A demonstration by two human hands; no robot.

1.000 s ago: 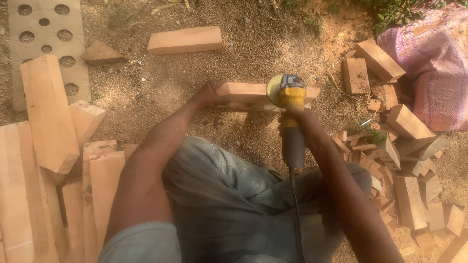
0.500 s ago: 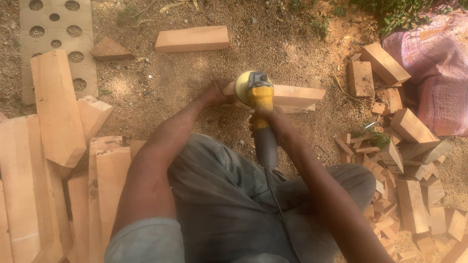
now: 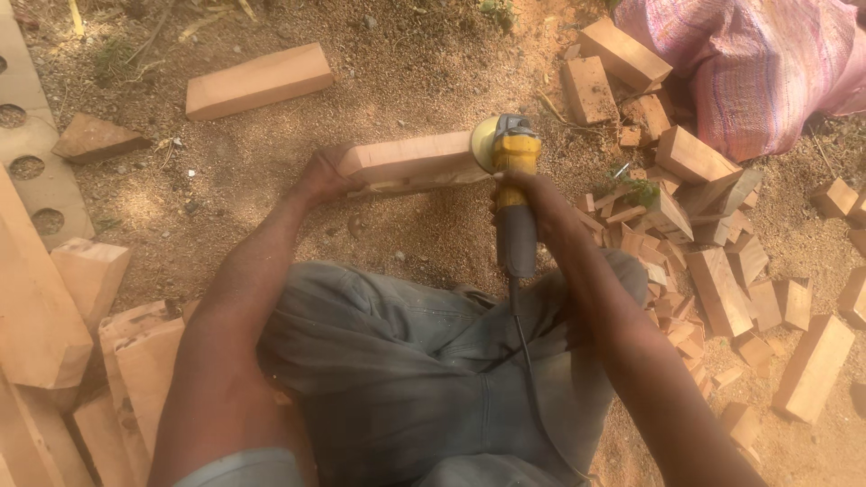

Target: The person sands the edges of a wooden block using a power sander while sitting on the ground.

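My left hand (image 3: 322, 174) grips the left end of a long pale wooden block (image 3: 415, 160) that lies across the sandy ground in front of my knees. My right hand (image 3: 534, 200) is closed around the grey handle of a yellow angle grinder (image 3: 508, 171). The grinder's round disc presses against the right end of the block. Its black cord runs back over my grey trousers.
A heap of cut wooden blocks (image 3: 704, 234) lies at the right, below a pink woven sack (image 3: 758, 63). Larger planks (image 3: 63, 334) are stacked at the left by a perforated board (image 3: 27, 135). One loose block (image 3: 259, 81) rests on the dirt further out.
The grinder has slid from the block's left part to its right end. My left hand keeps its hold on the block.
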